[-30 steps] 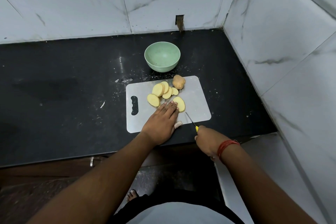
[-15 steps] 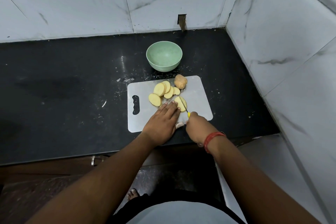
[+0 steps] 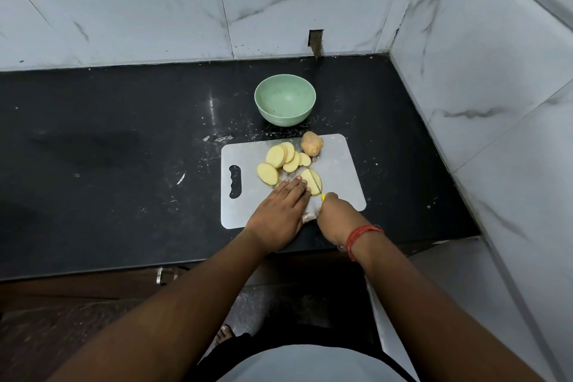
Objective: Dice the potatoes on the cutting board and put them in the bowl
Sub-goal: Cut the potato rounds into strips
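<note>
The left hand lies flat with fingers straight and together, pressing a potato slice onto the pale cutting board, while the right hand, just to its right, grips a yellow-handled knife whose thin blade rests across that slice. More cut slices and an unpeeled potato piece sit farther back on the board, and the empty green bowl stands beyond it on the black counter. The slices look firm but probably wet and slippery, so they are best pinned flat from above with fingertips clear of the blade.
</note>
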{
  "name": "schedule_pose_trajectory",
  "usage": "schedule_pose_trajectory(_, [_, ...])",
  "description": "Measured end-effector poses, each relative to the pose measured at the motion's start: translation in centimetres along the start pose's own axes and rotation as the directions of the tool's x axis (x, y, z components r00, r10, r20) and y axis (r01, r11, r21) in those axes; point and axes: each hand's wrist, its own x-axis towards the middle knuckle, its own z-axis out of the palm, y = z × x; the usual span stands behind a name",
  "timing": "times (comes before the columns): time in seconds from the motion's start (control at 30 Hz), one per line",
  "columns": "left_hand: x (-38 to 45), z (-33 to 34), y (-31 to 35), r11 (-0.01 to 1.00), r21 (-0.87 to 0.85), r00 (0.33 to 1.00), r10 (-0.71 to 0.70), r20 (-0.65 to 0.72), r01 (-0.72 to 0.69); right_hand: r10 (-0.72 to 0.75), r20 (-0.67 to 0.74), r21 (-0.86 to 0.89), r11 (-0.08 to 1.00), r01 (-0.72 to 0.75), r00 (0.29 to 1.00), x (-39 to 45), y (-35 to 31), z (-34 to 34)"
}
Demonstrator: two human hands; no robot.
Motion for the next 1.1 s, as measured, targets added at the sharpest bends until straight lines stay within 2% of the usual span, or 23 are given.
schedule_pose_trajectory(0.27, [0.1,-0.3,0.1,1.000,-0.023,1.000,0.002,-0.005,-0.002,0.022,0.135,-0.082,0.997,-0.011,0.991,0.1,-1.3,-1.3])
schedule_pose_trajectory(0.43, [0.1,-0.2,0.1,1.000,-0.013,1.000,-0.005,0.013,0.005,-0.070,0.119,-0.087,0.993,0.081,0.990,0.7,-1.1,-1.5])
schedule_pose_trajectory(0.53, [0.2,-0.2,0.2,1.000,0.010,1.000,-0.004,0.007,0.004,-0.011,0.178,-0.117,0.993,0.033,0.984,0.1,-0.9,-1.6])
schedule_pose_trajectory(0.7, [0.2,0.1,0.1,1.000,0.021,1.000,-0.005,-0.009,0.006,-0.082,0.095,-0.055,0.995,0.087,0.992,0.2,0.5,-0.4])
schedule_pose_trajectory(1.1, [0.1,0.3,0.2,0.998,0.066,1.000,-0.016,0.002,0.015,-0.075,0.129,-0.053,0.995,0.082,0.989,-1.2,3.4,1.8])
